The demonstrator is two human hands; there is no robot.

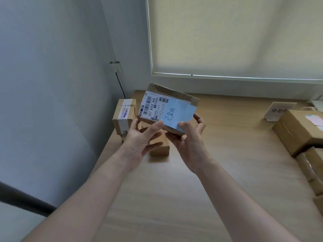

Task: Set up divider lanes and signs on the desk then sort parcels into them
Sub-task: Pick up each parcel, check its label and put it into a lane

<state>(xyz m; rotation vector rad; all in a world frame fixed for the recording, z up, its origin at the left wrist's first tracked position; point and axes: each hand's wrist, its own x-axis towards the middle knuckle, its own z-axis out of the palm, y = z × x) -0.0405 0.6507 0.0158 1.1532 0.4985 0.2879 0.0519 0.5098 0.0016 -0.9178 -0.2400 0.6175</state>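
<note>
Holding a flat cardboard parcel up over the left part of the table, the person is tilting its labelled face toward the camera. The right hand is gripping the parcel's near right corner, thumb pressing on a pale blue note with handwriting that is lying on the parcel's top face, the other fingers curling round the far edge. The left hand is supporting the near left edge, thumb touching the top by the shipping label and fingers loosely spread beneath; whether they are all touching the underside cannot be told.

The task is looking partly done. A folded white sign with dark handwriting is standing at the right of the table, and a stack of brown boxes is sitting just beside it, running off the right edge of view. At the left back corner a taped box is standing on end, and a small plain box is lying near it, partly hidden behind the hands. No divider is plainly showing here, so the lanes cannot be judged as finished. The held parcel is not yet placed; it is probably being read, or getting its blue note fixed, before going into a lane. How many parcels are waiting out of view cannot be told.
</note>
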